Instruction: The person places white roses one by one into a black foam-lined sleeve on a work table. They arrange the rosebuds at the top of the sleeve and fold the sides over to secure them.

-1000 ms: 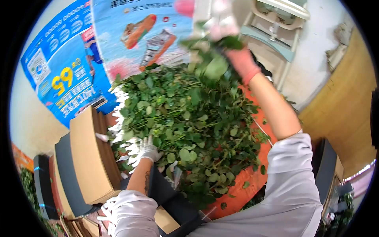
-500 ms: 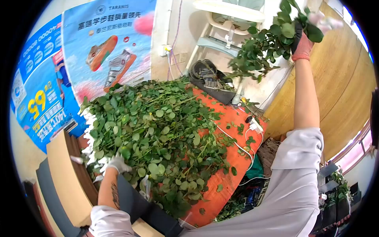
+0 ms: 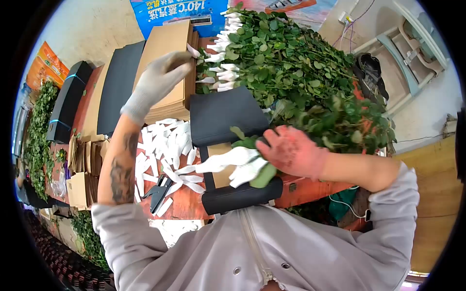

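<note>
Right hand (image 3: 292, 151), grip clamped on white-sleeved leafy stems (image 3: 234, 160), hung by the bench's (image 3: 187, 210) near edge; left hand (image 3: 158, 77), grip apart, hung over cardboard stack (image 3: 162, 42).

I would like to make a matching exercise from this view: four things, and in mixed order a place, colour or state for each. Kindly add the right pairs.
1. Left hand
2. Right hand
3. Stapler-like tool
4. Cardboard sheets

A. red-pink glove, gripping a leafy bunch
B. brown, in a stack
C. whitish glove
D. black, lying among white strips

Pairs: 1-C, 2-A, 3-D, 4-B
</note>
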`<state>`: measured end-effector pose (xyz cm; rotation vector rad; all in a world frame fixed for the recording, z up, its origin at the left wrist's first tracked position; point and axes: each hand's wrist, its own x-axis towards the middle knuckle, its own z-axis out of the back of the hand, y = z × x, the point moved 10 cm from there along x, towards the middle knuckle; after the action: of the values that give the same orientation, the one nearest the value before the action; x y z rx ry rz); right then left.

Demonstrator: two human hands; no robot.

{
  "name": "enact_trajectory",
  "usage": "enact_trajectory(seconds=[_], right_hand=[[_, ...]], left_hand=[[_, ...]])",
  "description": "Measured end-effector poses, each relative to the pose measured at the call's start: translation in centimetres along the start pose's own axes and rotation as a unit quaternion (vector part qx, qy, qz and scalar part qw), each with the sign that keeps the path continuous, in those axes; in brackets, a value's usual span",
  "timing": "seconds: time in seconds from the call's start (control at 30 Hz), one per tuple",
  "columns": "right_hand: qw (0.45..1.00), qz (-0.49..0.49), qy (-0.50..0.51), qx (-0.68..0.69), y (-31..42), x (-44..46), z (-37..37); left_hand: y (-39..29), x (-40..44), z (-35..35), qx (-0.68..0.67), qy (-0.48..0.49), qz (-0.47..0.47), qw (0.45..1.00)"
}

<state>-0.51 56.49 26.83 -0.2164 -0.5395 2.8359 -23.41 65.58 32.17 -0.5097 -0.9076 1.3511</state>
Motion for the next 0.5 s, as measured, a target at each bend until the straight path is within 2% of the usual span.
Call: enact_trajectory(seconds=[0.07,0.1,0.13,0.17,0.2,0.23,0.27,0.3,0.33,0.4,0.43,0.5], right_hand=[[0.999,0.010,-0.027,0.022,1.6,1.7,-3.0],[0.999,0.002,0.011,0.046,2.4,3.2,-5.4],[0.997,-0.006,0.047,0.068,3.0,4.4,-7.7],[0.996,0.000,0.039,0.079,3.9,4.6,-9.3],[0.995,-0.036,0.068,0.065,4.3,4.6,-11.6],[0.992,-0.045,0.033,0.115,5.1,3.7,-13.2],[0.985,-0.053,-0.002,0.167,5.2,2.8,-14.0],[0.962,-0.071,0.112,0.238,4.7,2.6,-13.7],[0.961,-0.064,0.118,0.242,3.7,2.4,-11.9],[0.971,-0.046,0.019,0.233,0.7,2.6,-7.0],[0.968,-0.013,0.013,0.252,0.5,3.0,-4.9],[0.960,0.022,0.063,0.271,2.7,2.9,-8.2]], left_hand=[[-0.1,-3.4,0.9,-0.022,-0.030,0.002,0.999],[-0.4,-5.4,1.0,-0.016,-0.043,0.013,0.999],[-1.3,-7.1,0.3,0.017,-0.016,-0.035,0.999],[-1.7,-8.9,-1.4,-0.052,0.028,-0.017,0.998],[-1.4,-10.8,-3.2,0.000,0.040,-0.018,0.999],[-1.4,-12.5,-5.4,-0.009,0.095,0.017,0.995],[-0.8,-13.8,-7.5,0.031,0.116,0.008,0.993],[1.2,-15.2,-9.6,0.109,0.113,-0.033,0.987],[2.8,-16.2,-11.4,0.165,0.124,-0.029,0.978],[5.2,-17.9,-13.1,0.213,0.090,-0.034,0.972],[5.8,-17.9,-13.8,0.210,0.094,-0.027,0.973],[6.9,-17.8,-14.0,0.215,0.061,0.007,0.975]])
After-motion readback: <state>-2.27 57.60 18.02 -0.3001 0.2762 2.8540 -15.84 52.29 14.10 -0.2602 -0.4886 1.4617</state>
